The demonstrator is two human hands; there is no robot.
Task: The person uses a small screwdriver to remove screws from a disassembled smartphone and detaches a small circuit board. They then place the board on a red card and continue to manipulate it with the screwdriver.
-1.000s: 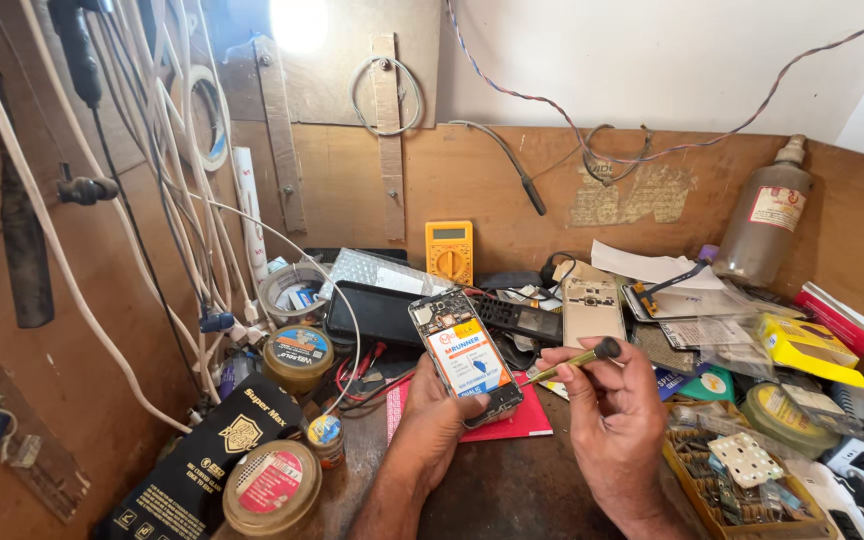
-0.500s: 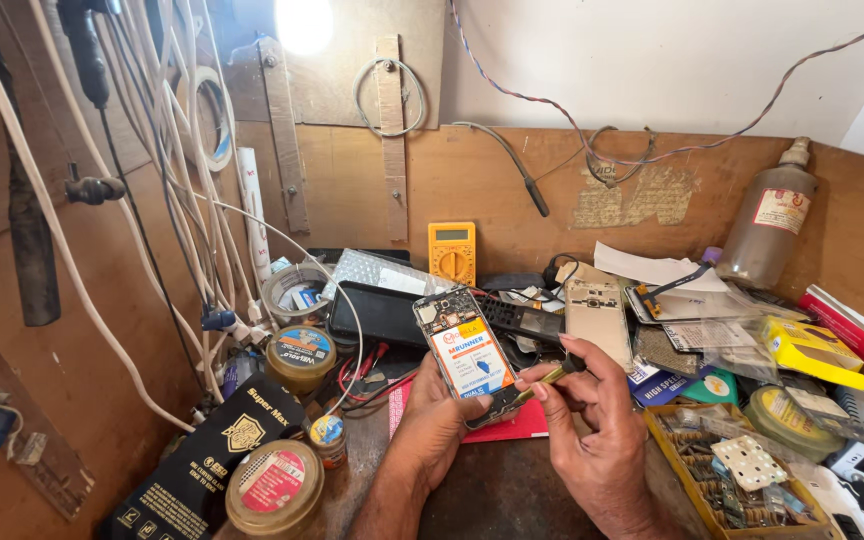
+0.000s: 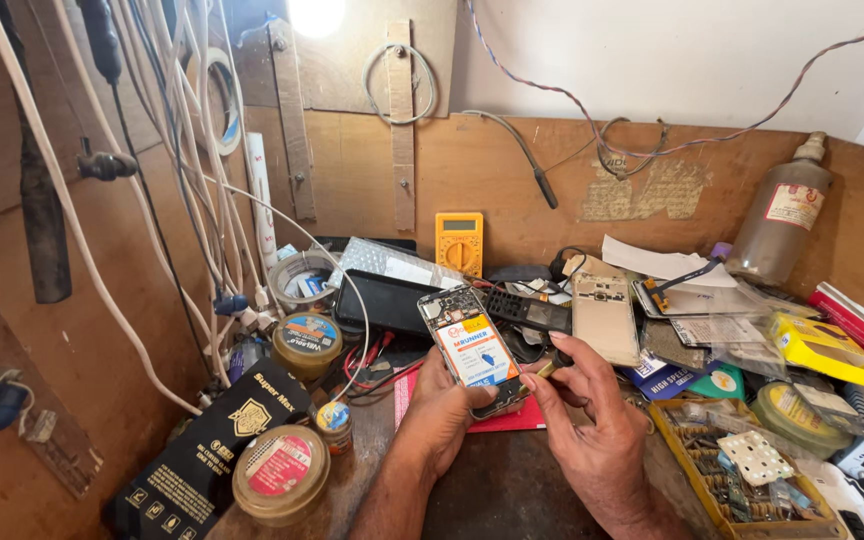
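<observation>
The left hand (image 3: pixel 449 405) is closed around an opened phone (image 3: pixel 474 349), cradling it from below with its back cover off — a flat rectangular slab showing a white-and-orange battery label and a strip of green circuit board at its top end. The phone is tilted up above the middle of the bench (image 3: pixel 497 490), whose bare top is dark, scuffed wood. The right hand (image 3: pixel 592 420) sits just beside the phone's lower right edge, its fingers curled and pinching a small tool (image 3: pixel 544 369) with a yellowish tip; the tip touches the phone's side.

Under the phone lies a red mat (image 3: pixel 512 418), flat and thin. To the left stand two round tins — a squat one with a pale lid (image 3: pixel 280 472) near the front and a brass-coloured one with a blue label (image 3: pixel 307 338) further back. A black cardboard box (image 3: pixel 214 450) with gold print lies between them. Behind the phone sit a glossy black slab (image 3: pixel 382 300), a yellow multimeter (image 3: pixel 459 240) leaning on the wooden back wall, and a beige phone back cover (image 3: pixel 604 315). A cloudy plastic bottle (image 3: pixel 782 215) stands at the right, and white cables (image 3: pixel 202 170) hang down the left wall.
</observation>
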